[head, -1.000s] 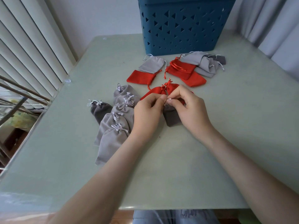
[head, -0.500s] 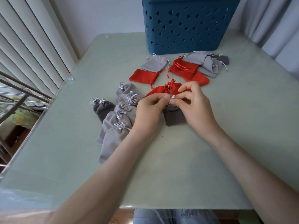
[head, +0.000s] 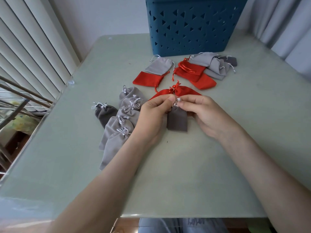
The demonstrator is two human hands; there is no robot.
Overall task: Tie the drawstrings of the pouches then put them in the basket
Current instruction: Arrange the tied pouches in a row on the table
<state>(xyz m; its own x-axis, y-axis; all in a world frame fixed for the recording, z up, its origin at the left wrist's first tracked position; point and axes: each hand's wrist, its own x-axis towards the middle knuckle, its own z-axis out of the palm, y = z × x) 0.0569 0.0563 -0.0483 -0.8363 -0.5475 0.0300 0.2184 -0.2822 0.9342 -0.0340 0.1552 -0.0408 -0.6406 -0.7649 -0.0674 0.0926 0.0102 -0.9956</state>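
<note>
A small dark grey pouch hangs at the table's middle, held up by its white drawstring. My left hand and my right hand both pinch that string at the pouch's mouth, fingertips almost touching. To the left lies a row of tied light grey pouches with a tied dark grey one beside them. Behind my hands are two tied red pouches. Further back lie flat untied pouches, red ones and grey ones. The blue basket stands at the far edge.
The pale green table ends close to me and at the left, where white vertical blinds hang. Curtains hang at the back right.
The dark grey pouch now shows more between my hands, which have drawn slightly apart while working its string. The view has tilted a little.
</note>
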